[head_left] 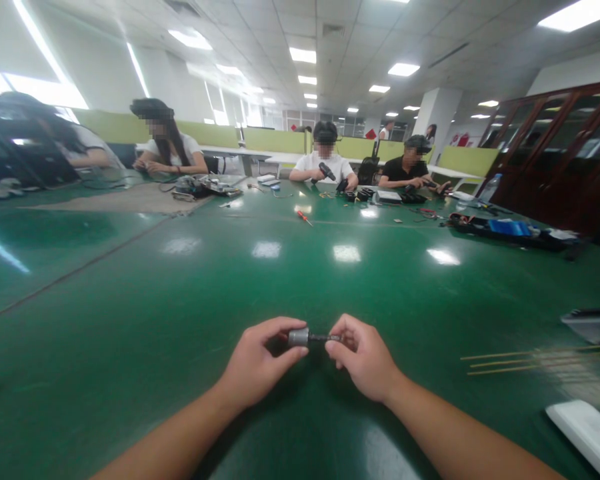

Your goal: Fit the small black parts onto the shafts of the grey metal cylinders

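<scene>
Low in the middle of the head view, my left hand (250, 360) grips a short grey metal cylinder (299, 337) between thumb and fingers. A thin dark rod (319, 338), looking much like a drill bit, sticks out of the cylinder's right end. My right hand (363, 353) pinches the rod's far end with thumb and bent fingers. Both pieces lie level in one line just above the green table (180, 293). The cylinder's left end is partly hidden by my left fingers, and I cannot tell how the rod is fixed.
Thin brass-coloured rods (530, 360) and a white power strip (587, 433) lie at right. A red screwdriver (304, 217) is farther off. Opposite, a person holds a power drill (327, 172); other people work alongside. A black tool case (510, 232) stands at far right.
</scene>
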### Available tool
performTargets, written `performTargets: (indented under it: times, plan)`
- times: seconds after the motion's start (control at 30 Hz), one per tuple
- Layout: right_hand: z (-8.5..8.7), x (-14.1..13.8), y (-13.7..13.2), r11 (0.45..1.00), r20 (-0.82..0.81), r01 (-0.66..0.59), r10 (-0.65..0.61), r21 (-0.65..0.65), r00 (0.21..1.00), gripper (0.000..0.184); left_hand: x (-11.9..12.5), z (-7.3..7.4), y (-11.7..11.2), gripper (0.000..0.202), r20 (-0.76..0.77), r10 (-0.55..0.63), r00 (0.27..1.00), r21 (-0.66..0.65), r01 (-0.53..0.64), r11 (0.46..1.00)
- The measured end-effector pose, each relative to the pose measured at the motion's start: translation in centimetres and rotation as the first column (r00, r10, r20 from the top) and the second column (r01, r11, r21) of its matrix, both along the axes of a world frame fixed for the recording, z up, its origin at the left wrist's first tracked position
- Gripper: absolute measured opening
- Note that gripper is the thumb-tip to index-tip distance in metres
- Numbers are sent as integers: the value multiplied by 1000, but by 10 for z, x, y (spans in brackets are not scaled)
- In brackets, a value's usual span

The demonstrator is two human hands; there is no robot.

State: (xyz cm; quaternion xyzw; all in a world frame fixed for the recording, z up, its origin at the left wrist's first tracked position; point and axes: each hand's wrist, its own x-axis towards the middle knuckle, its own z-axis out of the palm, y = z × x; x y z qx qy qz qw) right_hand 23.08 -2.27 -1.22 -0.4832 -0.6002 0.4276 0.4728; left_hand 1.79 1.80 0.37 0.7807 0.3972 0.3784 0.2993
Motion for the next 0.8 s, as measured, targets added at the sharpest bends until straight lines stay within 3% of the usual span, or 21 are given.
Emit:
performTargets:
  times: [0.8]
  plan:
    - [-2,2,-1,1000,6,15,-16,19,1000,8,-1,-1,1,28,21,13,1000,-31,-12,999]
